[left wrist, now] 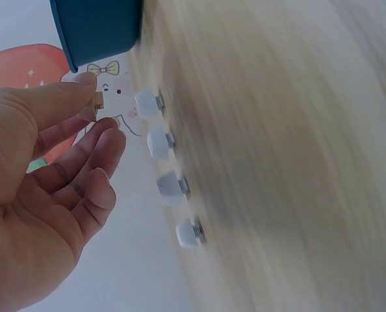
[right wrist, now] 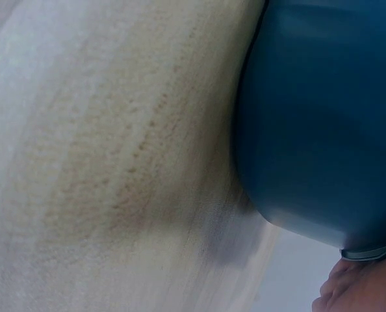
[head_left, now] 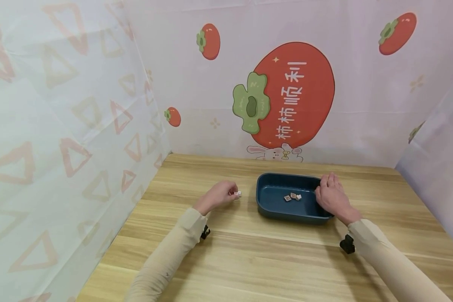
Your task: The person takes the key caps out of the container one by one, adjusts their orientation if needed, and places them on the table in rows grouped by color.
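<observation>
Left hand (head_left: 218, 196) pinches small tan piece (left wrist: 98, 101) between thumb and finger, other fingers loosely curved; piece hangs clear of wooden table (head_left: 226, 268), left of blue tray (head_left: 277, 216); four white pieces (left wrist: 158, 144) stand in row on table near hand; right hand (head_left: 331, 197) grips tray's right end, fingers close together at rim; three small pieces (head_left: 293, 195) lie inside tray.

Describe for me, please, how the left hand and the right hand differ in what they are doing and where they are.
The left hand pinches a small piece; the right hand grips the blue tray. The left hand is off the tray's left side; the right hand is at its right end. Both are bare and emerge from cream sleeves.
</observation>
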Demonstrator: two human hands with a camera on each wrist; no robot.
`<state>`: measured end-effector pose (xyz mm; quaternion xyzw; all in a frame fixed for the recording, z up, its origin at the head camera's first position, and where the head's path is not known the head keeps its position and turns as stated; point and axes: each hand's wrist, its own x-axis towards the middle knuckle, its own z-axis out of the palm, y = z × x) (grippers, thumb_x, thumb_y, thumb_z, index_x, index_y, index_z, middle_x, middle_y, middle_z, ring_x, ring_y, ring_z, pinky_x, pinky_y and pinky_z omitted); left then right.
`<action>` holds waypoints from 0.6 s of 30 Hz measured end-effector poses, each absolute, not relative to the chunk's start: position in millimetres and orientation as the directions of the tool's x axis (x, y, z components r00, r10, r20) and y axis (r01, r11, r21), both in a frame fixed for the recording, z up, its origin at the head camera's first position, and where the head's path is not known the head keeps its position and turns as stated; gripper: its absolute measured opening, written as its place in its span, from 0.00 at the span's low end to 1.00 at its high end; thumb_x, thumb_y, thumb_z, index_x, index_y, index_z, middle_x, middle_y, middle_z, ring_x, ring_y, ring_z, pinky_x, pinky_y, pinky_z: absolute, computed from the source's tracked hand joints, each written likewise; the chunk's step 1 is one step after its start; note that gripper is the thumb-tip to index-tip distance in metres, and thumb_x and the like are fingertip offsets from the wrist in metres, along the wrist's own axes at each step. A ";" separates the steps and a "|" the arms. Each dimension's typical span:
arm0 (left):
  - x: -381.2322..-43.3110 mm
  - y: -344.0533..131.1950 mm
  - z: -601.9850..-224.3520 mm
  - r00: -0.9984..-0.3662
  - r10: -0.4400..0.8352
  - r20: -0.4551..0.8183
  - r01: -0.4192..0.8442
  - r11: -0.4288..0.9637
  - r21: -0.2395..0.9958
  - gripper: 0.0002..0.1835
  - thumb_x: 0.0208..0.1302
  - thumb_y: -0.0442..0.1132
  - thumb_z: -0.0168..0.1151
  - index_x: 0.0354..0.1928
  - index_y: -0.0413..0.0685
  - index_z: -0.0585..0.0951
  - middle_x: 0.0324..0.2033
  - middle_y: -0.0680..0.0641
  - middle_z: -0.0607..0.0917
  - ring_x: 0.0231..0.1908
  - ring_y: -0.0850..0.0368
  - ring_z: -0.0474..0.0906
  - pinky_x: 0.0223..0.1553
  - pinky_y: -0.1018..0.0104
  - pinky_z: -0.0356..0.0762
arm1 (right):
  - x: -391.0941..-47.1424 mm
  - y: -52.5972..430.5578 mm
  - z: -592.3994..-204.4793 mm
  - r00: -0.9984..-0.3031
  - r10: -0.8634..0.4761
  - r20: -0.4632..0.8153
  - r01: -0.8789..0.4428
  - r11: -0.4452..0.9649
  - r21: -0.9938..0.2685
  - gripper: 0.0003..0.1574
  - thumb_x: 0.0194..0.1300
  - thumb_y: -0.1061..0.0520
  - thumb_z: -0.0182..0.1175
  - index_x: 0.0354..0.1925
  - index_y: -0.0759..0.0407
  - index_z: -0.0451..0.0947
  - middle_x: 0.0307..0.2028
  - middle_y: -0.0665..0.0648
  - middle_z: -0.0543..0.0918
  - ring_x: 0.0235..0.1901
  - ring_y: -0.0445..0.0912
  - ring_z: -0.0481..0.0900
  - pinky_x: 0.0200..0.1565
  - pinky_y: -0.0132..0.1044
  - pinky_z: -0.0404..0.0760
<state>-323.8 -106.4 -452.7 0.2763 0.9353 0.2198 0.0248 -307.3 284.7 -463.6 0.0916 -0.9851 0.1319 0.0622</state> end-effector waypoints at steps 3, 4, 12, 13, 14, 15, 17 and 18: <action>-322.3 -111.4 -454.4 -0.853 0.518 0.070 0.495 0.757 0.427 0.05 0.60 0.41 0.62 0.35 0.48 0.79 0.29 0.54 0.80 0.29 0.62 0.74 0.34 0.70 0.73 | -308.0 285.5 -464.9 -0.976 -0.162 0.144 -0.194 0.949 -0.247 0.35 0.71 0.55 0.33 0.63 0.83 0.44 0.64 0.84 0.42 0.64 0.74 0.40 0.62 0.64 0.46; -321.7 -113.1 -455.4 -0.853 0.517 0.072 0.494 0.756 0.428 0.05 0.60 0.41 0.62 0.35 0.48 0.79 0.28 0.54 0.80 0.29 0.62 0.74 0.33 0.69 0.73 | -308.0 285.5 -465.2 -0.976 -0.163 0.144 -0.195 0.949 -0.247 0.35 0.71 0.55 0.33 0.64 0.83 0.44 0.64 0.84 0.42 0.64 0.74 0.40 0.62 0.64 0.46; -317.6 -125.3 -463.1 -0.849 0.523 0.080 0.503 0.752 0.426 0.06 0.58 0.40 0.63 0.34 0.46 0.79 0.26 0.54 0.79 0.28 0.62 0.73 0.33 0.69 0.72 | -308.1 284.9 -466.7 -0.974 -0.166 0.155 -0.201 0.949 -0.244 0.35 0.71 0.55 0.33 0.64 0.83 0.45 0.64 0.84 0.42 0.64 0.74 0.41 0.62 0.64 0.46; -316.9 -127.0 -463.7 -0.852 0.519 0.074 0.498 0.757 0.424 0.06 0.58 0.40 0.63 0.34 0.46 0.79 0.26 0.54 0.79 0.28 0.62 0.73 0.33 0.69 0.72 | -308.2 285.3 -466.8 -0.973 -0.167 0.158 -0.202 0.949 -0.241 0.35 0.71 0.55 0.33 0.63 0.83 0.45 0.64 0.84 0.42 0.64 0.74 0.42 0.62 0.64 0.46; -316.4 -128.8 -464.4 -0.858 0.510 0.066 0.486 0.764 0.424 0.06 0.58 0.40 0.63 0.34 0.46 0.79 0.26 0.54 0.78 0.28 0.62 0.73 0.33 0.68 0.72 | -308.0 285.3 -466.8 -0.973 -0.167 0.161 -0.203 0.949 -0.242 0.35 0.71 0.56 0.33 0.63 0.83 0.45 0.64 0.84 0.42 0.64 0.74 0.42 0.61 0.64 0.47; -315.9 -130.6 -465.0 -0.861 0.504 0.063 0.480 0.768 0.424 0.06 0.58 0.40 0.63 0.34 0.46 0.79 0.26 0.54 0.79 0.28 0.62 0.73 0.33 0.68 0.72 | -307.7 285.5 -466.7 -0.972 -0.167 0.165 -0.204 0.949 -0.242 0.35 0.71 0.56 0.34 0.63 0.83 0.45 0.64 0.84 0.42 0.64 0.74 0.42 0.61 0.65 0.47; -315.0 -134.5 -465.8 -0.870 0.490 0.055 0.466 0.780 0.417 0.06 0.58 0.40 0.63 0.34 0.47 0.79 0.27 0.54 0.79 0.29 0.62 0.73 0.34 0.67 0.73 | -307.3 285.7 -466.8 -0.971 -0.167 0.172 -0.206 0.949 -0.240 0.35 0.70 0.56 0.34 0.63 0.83 0.46 0.64 0.84 0.43 0.64 0.75 0.43 0.61 0.65 0.47; -314.6 -136.5 -466.0 -0.872 0.486 0.055 0.463 0.783 0.415 0.06 0.58 0.40 0.63 0.34 0.47 0.79 0.27 0.54 0.79 0.29 0.61 0.74 0.35 0.67 0.73 | -307.3 286.1 -466.9 -0.971 -0.168 0.172 -0.206 0.949 -0.240 0.35 0.70 0.56 0.34 0.63 0.83 0.46 0.64 0.84 0.43 0.64 0.75 0.42 0.61 0.65 0.47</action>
